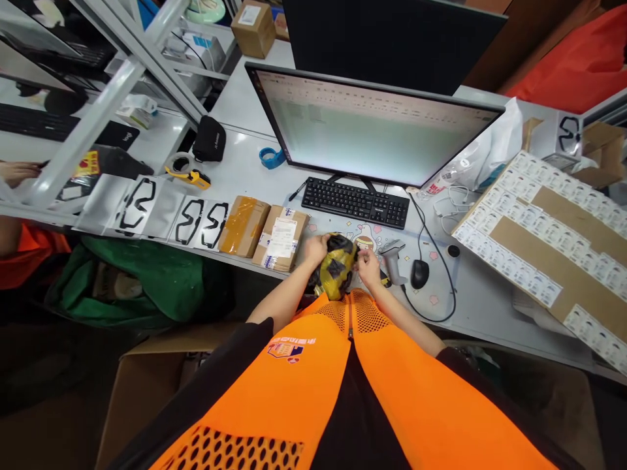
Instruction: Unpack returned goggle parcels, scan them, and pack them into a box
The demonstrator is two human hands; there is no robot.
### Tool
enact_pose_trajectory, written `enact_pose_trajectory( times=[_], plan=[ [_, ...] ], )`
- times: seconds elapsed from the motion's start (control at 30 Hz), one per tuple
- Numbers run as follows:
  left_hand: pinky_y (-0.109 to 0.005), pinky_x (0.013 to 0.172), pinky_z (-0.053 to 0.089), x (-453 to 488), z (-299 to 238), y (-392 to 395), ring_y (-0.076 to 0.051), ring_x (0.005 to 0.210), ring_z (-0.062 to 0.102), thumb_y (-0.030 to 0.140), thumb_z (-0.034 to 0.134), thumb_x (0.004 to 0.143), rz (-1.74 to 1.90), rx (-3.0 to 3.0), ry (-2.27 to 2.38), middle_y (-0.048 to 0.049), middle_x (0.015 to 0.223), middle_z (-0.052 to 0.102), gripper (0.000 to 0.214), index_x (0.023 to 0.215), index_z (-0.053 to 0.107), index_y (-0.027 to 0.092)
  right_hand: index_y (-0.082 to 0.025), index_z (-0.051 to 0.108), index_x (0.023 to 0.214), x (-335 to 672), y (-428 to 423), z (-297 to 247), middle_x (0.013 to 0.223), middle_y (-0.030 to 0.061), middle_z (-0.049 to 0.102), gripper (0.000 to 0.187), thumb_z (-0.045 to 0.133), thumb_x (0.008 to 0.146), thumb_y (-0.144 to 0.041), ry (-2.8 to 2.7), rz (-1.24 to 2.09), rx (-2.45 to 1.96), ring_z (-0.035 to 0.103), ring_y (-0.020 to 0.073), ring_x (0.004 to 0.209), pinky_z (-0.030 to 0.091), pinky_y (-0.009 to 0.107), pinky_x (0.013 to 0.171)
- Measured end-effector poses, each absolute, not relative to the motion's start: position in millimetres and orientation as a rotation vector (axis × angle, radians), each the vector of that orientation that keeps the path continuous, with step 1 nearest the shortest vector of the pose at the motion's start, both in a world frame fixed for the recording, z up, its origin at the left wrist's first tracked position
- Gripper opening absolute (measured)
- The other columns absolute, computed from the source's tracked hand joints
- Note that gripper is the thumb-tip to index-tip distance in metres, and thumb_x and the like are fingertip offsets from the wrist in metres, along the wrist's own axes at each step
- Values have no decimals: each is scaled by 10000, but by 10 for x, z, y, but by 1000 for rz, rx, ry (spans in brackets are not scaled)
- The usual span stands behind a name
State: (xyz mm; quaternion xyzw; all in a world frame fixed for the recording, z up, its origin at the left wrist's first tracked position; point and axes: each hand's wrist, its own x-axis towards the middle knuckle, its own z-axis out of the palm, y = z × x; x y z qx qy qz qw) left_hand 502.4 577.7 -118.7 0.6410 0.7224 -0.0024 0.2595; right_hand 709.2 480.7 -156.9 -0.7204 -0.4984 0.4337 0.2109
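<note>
A small parcel in a black and yellow bag [337, 266] sits at the desk's front edge, held between both hands. My left hand [316, 249] is closed on its left side. My right hand [368, 266] grips its right side with bent fingers. A grey barcode scanner [393, 260] lies just right of my right hand. Two brown cardboard parcels [281, 238] with labels lie to the left of my left hand.
A black keyboard [356, 201] and a lit monitor [372, 127] stand behind the hands, with a black mouse [420, 273] at right. A cardboard sheet of labels [548, 245] lies far right. Silver bags [147, 207], tape [271, 157] and a green bag [142, 277] are at left.
</note>
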Motion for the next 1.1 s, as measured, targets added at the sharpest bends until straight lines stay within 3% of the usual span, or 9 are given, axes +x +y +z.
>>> enact_pose_trajectory(
  times=[0.1,0.17,0.27,0.33,0.47,0.53,0.67,0.9,1.1],
  plan=[
    [-399,941,562,4862,-1103,5813,-349,1131,757,426,209,1153,18,1697,2036,-251,1193,791,658,1235,773,97,-168,569,1241,7202,4574,-1578,860,119,748,532,348,1045,-610,-1068,1348,-2028,761,273,785,633,375,726],
    [-416,974,551,4873,-1037,5797,-364,1166,745,483,236,1151,49,1740,2048,-247,1223,781,630,1339,710,113,-162,536,1286,7213,4532,-1549,960,144,765,540,368,1039,-612,-1023,1380,-2013,774,266,833,638,363,714],
    [-445,993,543,5043,-957,5732,-395,1151,749,509,350,1130,-32,1805,2001,-248,1180,782,566,1444,603,111,-167,457,1443,7093,4680,-1470,1298,195,722,561,436,1037,-554,-1102,1321,-1928,757,252,1106,636,373,895],
    [-464,1001,543,5171,-916,5682,-404,1137,752,465,374,1125,-120,1801,1956,-254,1196,770,562,1523,516,95,-166,397,1549,6974,4843,-1409,1493,207,617,614,505,1019,-458,-1347,1172,-1861,643,257,1351,558,408,1097],
    [-485,1043,548,5295,-852,5661,-419,1359,623,453,572,1051,-17,1987,1854,-233,1645,482,770,1711,258,210,-168,428,1585,6833,5044,-1318,1630,197,467,625,527,983,-301,-1761,955,-1775,452,285,1532,440,452,1231],
    [-482,1077,542,5316,-835,5724,-417,1477,494,455,649,1009,2,2133,1741,-184,1725,373,740,1662,373,244,-158,465,1559,6830,5065,-1291,1606,200,479,591,528,987,-296,-1821,952,-1809,493,296,1487,468,437,1198],
    [-459,1123,508,5371,-828,5946,-378,1392,538,442,668,1007,-166,2206,1566,-212,1429,641,480,1391,614,159,-158,456,1560,6906,5101,-1206,1572,192,523,591,557,1002,-321,-1934,964,-1885,586,305,1372,510,406,1125],
    [-455,1067,527,5514,-797,6090,-386,1287,629,283,626,996,-295,2255,1487,-236,1307,700,406,1363,624,110,-238,525,1462,7056,5350,-977,1348,161,696,567,690,985,-498,-2293,887,-1976,698,327,1164,543,393,950],
    [-441,1037,537,5508,-829,6011,-366,1242,678,190,519,1010,-331,2299,1454,-242,1279,715,375,1355,634,101,-228,609,1391,6981,5472,-864,1253,163,744,525,758,953,-476,-2445,867,-1962,715,326,1132,537,376,926]
  ],
)
